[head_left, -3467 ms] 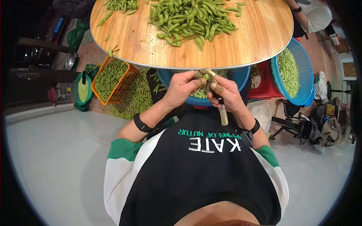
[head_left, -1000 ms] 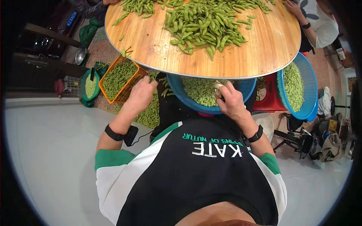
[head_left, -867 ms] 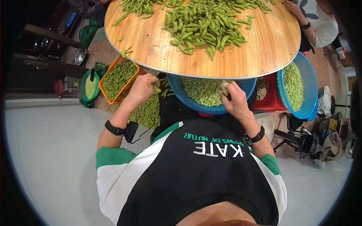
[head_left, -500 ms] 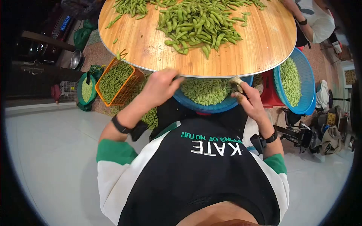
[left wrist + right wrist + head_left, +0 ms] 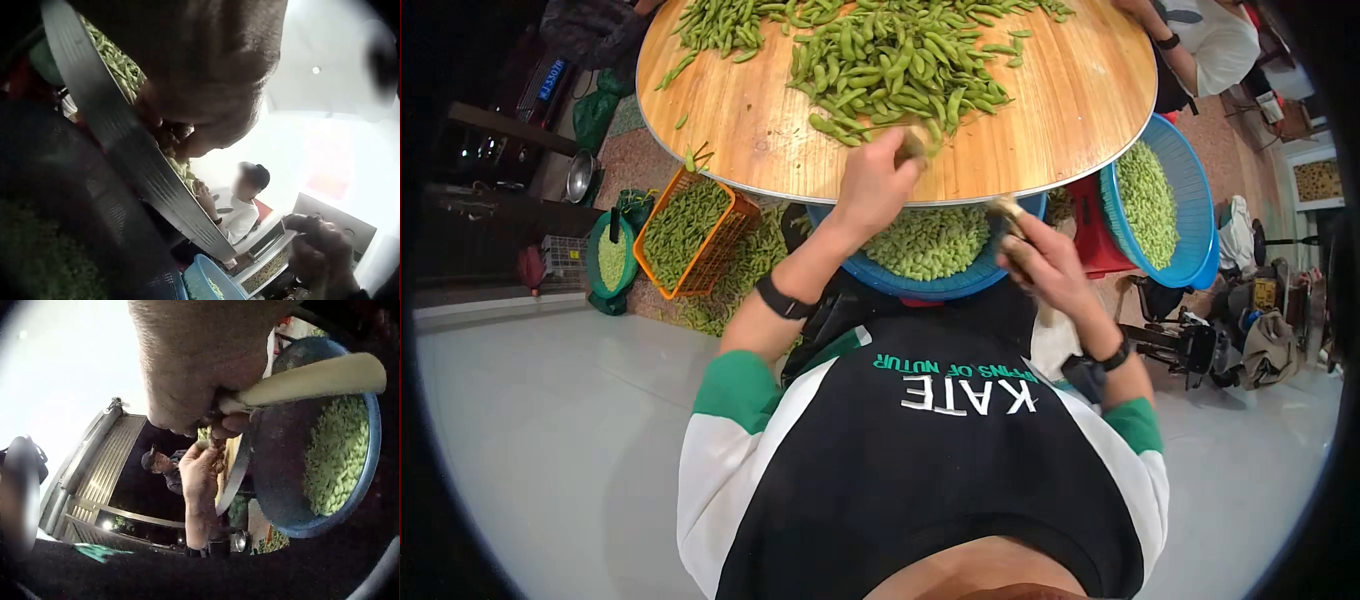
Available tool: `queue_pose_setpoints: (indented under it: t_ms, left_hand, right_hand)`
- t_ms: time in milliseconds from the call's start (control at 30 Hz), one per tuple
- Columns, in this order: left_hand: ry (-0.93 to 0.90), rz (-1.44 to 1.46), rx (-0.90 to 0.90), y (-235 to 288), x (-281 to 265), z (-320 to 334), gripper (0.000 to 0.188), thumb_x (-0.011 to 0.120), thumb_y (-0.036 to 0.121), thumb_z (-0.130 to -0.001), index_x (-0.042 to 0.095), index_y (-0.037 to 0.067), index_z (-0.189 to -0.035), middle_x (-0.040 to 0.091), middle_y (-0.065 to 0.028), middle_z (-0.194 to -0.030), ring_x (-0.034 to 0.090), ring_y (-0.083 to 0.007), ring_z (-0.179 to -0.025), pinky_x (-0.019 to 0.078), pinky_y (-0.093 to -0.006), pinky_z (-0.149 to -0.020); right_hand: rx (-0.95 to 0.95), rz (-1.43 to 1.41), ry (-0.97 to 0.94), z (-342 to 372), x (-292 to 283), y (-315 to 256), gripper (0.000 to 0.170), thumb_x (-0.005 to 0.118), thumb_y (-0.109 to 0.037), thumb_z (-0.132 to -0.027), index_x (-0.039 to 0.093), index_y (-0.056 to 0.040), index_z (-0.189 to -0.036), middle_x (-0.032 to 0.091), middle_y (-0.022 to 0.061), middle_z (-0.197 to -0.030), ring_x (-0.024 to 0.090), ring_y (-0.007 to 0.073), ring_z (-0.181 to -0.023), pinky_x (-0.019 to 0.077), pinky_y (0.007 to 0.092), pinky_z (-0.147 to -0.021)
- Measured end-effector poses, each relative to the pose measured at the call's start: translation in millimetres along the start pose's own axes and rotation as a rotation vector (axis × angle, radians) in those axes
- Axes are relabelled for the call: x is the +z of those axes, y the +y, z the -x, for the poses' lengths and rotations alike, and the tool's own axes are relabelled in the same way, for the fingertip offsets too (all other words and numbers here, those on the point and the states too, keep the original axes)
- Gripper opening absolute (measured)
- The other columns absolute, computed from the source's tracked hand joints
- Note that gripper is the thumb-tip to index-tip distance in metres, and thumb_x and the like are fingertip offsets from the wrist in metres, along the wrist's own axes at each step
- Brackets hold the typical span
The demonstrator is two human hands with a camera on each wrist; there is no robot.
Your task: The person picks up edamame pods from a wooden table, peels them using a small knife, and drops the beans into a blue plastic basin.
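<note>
My left hand (image 5: 878,180) reaches over the table's front edge to the heap of edamame pods (image 5: 890,75). Blurred green pods (image 5: 934,138) show at its fingertips, pinched between thumb and fingers. In the right wrist view the same hand (image 5: 199,481) appears close to some green pods (image 5: 205,434). My right hand (image 5: 1048,262) stays below the table edge, near the right rim of the blue basket (image 5: 992,283). It grips a tool with a pale handle (image 5: 319,381), whose working end is hidden by the fingers. Shelled beans (image 5: 928,245) lie in that basket.
The round wooden table (image 5: 1060,130) spans the front. An orange crate of pods (image 5: 718,225) and a green basin (image 5: 613,262) stand left; another blue basket (image 5: 1195,195) with shelled beans stands right. Loose pods (image 5: 745,270) lie on the floor. Another person (image 5: 1215,45) sits across.
Both hands worked together over the basket, then separated. My left hand dropped left toward the crate, then swung up and right to the table pods. My right hand moved slightly right, still gripping the tool.
</note>
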State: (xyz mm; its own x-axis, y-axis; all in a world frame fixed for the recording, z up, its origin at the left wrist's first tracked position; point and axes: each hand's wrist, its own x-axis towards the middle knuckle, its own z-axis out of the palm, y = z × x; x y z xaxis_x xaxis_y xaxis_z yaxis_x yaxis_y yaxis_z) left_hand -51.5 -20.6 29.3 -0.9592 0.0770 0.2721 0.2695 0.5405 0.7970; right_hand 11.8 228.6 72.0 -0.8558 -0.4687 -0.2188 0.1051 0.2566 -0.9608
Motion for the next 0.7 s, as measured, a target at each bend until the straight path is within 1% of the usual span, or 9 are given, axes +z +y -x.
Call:
queue_pose_setpoints:
  t_ms: [33,67,100,167,333,400,500,600,700]
  left_hand:
    - [-0.136,0.315,-0.146,6,-3,9,0.010,0.065,0.004,-0.081,0.059,-0.001,-0.088,0.061,-0.0036,-0.077,0.057,-0.0149,-0.066,0.0460,-0.0289,-0.060]
    - [-0.141,0.575,-0.179,5,3,18,0.008,0.063,0.001,-0.084,0.060,-0.001,-0.091,0.060,0.0018,-0.074,0.051,-0.0048,-0.062,0.0399,-0.0204,-0.053]
    - [-0.150,0.570,-0.185,11,0,26,0.008,0.063,0.001,-0.084,0.060,-0.001,-0.091,0.060,0.0018,-0.074,0.051,-0.0048,-0.062,0.0399,-0.0204,-0.053]
    - [-0.306,0.795,-0.395,27,-8,36,0.005,0.063,0.000,-0.085,0.061,-0.001,-0.089,0.062,-0.0003,-0.078,0.055,-0.0064,-0.068,0.0428,-0.0211,-0.058]
    - [-0.239,0.884,-0.401,18,-4,49,0.006,0.062,0.002,-0.087,0.062,-0.001,-0.092,0.062,0.0004,-0.077,0.049,-0.0025,-0.060,0.0382,-0.0181,-0.052]
    - [-0.267,0.774,-0.395,26,-4,51,0.008,0.061,0.003,-0.088,0.063,-0.001,-0.095,0.060,0.0018,-0.076,0.045,-0.0010,-0.056,0.0356,-0.0171,-0.050]
    - [-0.238,0.775,-0.335,20,1,53,0.010,0.059,0.003,-0.089,0.063,-0.002,-0.098,0.061,0.0005,-0.077,0.048,-0.0033,-0.058,0.0370,-0.0180,-0.050]
    - [-0.269,0.840,-0.338,19,4,49,0.010,0.061,0.004,-0.089,0.064,-0.001,-0.097,0.059,0.0036,-0.074,0.044,-0.0009,-0.056,0.0340,-0.0170,-0.050]
    - [-0.267,0.871,-0.363,18,5,48,0.009,0.061,0.004,-0.088,0.065,-0.001,-0.096,0.059,0.0035,-0.073,0.043,-0.0003,-0.057,0.0333,-0.0172,-0.050]
  right_hand:
    - [0.021,-0.151,0.023,-6,14,8,0.042,0.045,-0.014,-0.097,0.044,-0.0060,-0.138,0.056,-0.0006,-0.076,0.046,0.0036,-0.055,0.0366,0.0188,-0.047]
    - [-0.036,-0.216,0.035,-16,24,13,0.041,0.044,-0.014,-0.097,0.043,-0.0056,-0.138,0.056,0.0000,-0.077,0.046,0.0036,-0.055,0.0375,0.0183,-0.046]
    - [-0.033,-0.227,0.039,-23,33,17,0.041,0.044,-0.014,-0.097,0.043,-0.0056,-0.138,0.056,0.0000,-0.077,0.046,0.0036,-0.055,0.0375,0.0183,-0.046]
    - [-0.115,-0.479,0.016,-34,46,20,0.041,0.044,-0.014,-0.098,0.043,-0.0040,-0.137,0.055,0.0005,-0.076,0.045,0.0041,-0.053,0.0366,0.0190,-0.045]
    - [-0.098,-0.701,-0.074,-36,58,22,0.042,0.044,-0.015,-0.098,0.040,-0.0034,-0.139,0.054,0.0026,-0.076,0.043,0.0059,-0.052,0.0353,0.0187,-0.044]
    - [-0.087,-0.761,-0.080,-34,61,24,0.043,0.044,-0.015,-0.098,0.039,-0.0034,-0.140,0.053,0.0032,-0.076,0.042,0.0062,-0.052,0.0351,0.0186,-0.044]
    - [-0.060,-0.872,-0.041,-30,58,20,0.041,0.045,-0.016,-0.098,0.041,-0.0023,-0.137,0.053,0.0027,-0.076,0.041,0.0058,-0.052,0.0348,0.0186,-0.043]
    - [-0.120,-0.761,-0.045,-30,58,28,0.036,0.046,-0.017,-0.099,0.045,-0.0007,-0.131,0.054,0.0028,-0.076,0.042,0.0056,-0.052,0.0349,0.0186,-0.044]
    - [-0.115,-0.713,-0.042,-32,55,26,0.030,0.047,-0.016,-0.098,0.048,0.0001,-0.124,0.054,0.0025,-0.076,0.043,0.0054,-0.052,0.0348,0.0185,-0.044]
